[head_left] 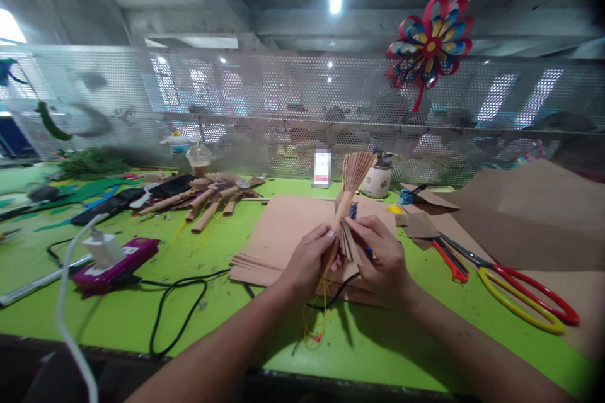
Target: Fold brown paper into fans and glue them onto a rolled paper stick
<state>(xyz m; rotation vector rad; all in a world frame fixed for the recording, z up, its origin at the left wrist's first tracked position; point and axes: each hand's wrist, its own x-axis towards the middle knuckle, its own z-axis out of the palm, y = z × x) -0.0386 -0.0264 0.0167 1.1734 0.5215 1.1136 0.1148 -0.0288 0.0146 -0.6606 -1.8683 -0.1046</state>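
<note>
Between my hands is a pleated brown paper fan [358, 173], its folds spread at the top and narrowing to a rolled paper handle. My left hand [309, 258] is closed around the lower handle, thumb on its front. My right hand [385, 258] pinches narrow folded paper strips [348, 242] beside the handle; some of its fingers are hidden behind them. Yellow thread [316, 312] dangles below with a small red piece at its end. Under the hands lies a stack of brown paper sheets [283, 220].
Large scissors [524, 293] and a red cutter [451, 259] lie on the right, near big brown sheets [529, 214]. Several similar paper pieces [212, 201] sit left. A purple power strip [118, 264] trails black cable. A phone [322, 169] and jar [377, 177] stand behind.
</note>
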